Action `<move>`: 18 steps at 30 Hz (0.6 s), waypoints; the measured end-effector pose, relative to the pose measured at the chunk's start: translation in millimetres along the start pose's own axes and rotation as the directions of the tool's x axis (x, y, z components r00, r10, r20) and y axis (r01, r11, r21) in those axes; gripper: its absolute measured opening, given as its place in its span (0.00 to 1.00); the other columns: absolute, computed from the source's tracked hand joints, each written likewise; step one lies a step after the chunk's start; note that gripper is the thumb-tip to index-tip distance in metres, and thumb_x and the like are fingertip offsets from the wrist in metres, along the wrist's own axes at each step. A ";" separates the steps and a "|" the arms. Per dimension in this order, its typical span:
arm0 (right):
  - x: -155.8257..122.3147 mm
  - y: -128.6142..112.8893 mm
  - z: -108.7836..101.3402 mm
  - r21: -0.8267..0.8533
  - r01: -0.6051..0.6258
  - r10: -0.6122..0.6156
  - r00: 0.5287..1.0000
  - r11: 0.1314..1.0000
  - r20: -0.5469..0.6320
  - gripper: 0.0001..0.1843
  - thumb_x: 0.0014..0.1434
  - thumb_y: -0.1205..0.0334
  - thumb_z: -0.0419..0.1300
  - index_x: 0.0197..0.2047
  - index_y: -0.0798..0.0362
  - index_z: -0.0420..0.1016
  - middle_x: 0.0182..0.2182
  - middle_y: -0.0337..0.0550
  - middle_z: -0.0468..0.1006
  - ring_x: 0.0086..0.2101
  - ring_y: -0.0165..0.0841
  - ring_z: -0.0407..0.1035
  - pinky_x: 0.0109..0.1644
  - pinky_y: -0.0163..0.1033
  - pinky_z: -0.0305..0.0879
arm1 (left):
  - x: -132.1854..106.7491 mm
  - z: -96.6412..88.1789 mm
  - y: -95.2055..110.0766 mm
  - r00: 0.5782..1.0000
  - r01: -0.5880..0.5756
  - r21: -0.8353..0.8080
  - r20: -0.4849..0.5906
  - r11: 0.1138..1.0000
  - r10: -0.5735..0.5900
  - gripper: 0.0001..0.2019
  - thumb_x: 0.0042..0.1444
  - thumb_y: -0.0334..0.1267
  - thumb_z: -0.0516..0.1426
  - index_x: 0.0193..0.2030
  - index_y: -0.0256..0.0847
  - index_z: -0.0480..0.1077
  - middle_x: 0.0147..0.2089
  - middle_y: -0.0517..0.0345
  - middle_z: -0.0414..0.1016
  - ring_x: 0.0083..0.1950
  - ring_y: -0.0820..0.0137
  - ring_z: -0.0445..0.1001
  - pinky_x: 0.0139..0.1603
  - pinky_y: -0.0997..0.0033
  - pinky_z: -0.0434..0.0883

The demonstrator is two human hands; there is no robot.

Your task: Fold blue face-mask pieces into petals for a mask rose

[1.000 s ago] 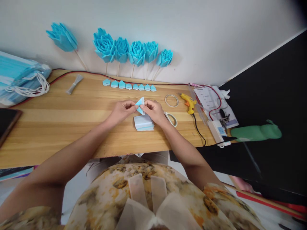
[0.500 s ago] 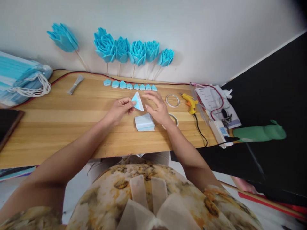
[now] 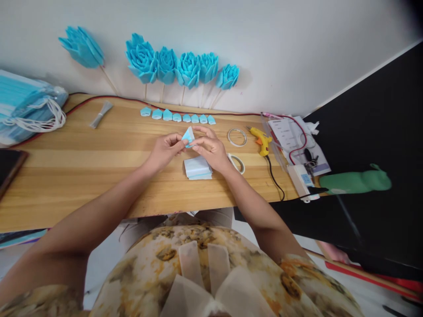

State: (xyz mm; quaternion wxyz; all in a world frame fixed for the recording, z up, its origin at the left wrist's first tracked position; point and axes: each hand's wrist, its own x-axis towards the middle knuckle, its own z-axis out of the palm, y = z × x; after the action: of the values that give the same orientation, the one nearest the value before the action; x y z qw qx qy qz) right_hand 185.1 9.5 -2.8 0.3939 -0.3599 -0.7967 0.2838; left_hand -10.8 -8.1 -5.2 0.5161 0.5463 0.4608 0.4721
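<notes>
A small triangle of folded blue-and-white mask fabric (image 3: 188, 134) is held above the table between both hands. My left hand (image 3: 164, 150) pinches it, thumb on top. My right hand (image 3: 211, 149) has its fingers closed on the triangle's right edge, covering part of it. Just below the hands lies a stack of cut fabric pieces (image 3: 197, 168), pale side up. Beyond them runs a row of several folded blue petals (image 3: 167, 115).
Several blue fabric flowers (image 3: 188, 69) on sticks lean against the wall. To the right are tape rolls (image 3: 246, 137), a yellow glue gun (image 3: 263, 140), a power strip (image 3: 299, 180) and a green bottle (image 3: 357, 182). A bag of masks (image 3: 26, 105) and zip-like strips (image 3: 101, 114) lie left.
My right hand has moved left onto the fabric triangle, and its fingers have closed on the right edge. My left hand keeps its pinch. The view has shifted slightly.
</notes>
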 end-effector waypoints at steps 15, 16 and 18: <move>-1.0 2.9 10.0 0.366 -0.312 0.328 0.945 0.877 0.019 0.28 0.52 0.49 0.70 0.54 0.47 0.71 0.35 0.37 0.79 0.38 0.32 0.74 0.49 0.40 0.69 | -0.4 0.7 -0.8 0.999 -0.045 0.050 0.027 0.998 0.044 0.18 0.50 0.54 0.65 0.27 0.40 0.72 0.25 0.60 0.72 0.27 0.74 0.65 0.31 0.72 0.63; -0.7 3.1 9.7 0.374 -0.325 0.340 0.940 0.869 0.026 0.31 0.52 0.49 0.71 0.57 0.46 0.70 0.34 0.36 0.79 0.38 0.32 0.74 0.48 0.40 0.70 | -0.4 0.6 -0.9 0.999 -0.043 0.049 0.030 0.998 0.042 0.18 0.50 0.54 0.65 0.27 0.40 0.72 0.25 0.61 0.72 0.27 0.74 0.65 0.31 0.72 0.63; -0.4 3.1 9.0 0.392 -0.346 0.358 0.933 0.853 0.043 0.33 0.51 0.49 0.71 0.59 0.46 0.71 0.34 0.36 0.79 0.37 0.32 0.74 0.48 0.40 0.70 | -0.1 0.4 -0.9 0.999 -0.040 0.047 0.032 0.998 0.039 0.18 0.50 0.54 0.65 0.27 0.40 0.72 0.25 0.61 0.72 0.27 0.74 0.65 0.31 0.72 0.64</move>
State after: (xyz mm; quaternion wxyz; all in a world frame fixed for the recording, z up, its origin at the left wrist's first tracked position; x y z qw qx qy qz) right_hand 178.9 9.5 -10.0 0.4121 -0.4175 -0.6376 0.4994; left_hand -10.4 -8.2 -6.1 0.5006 0.5746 0.4531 0.4626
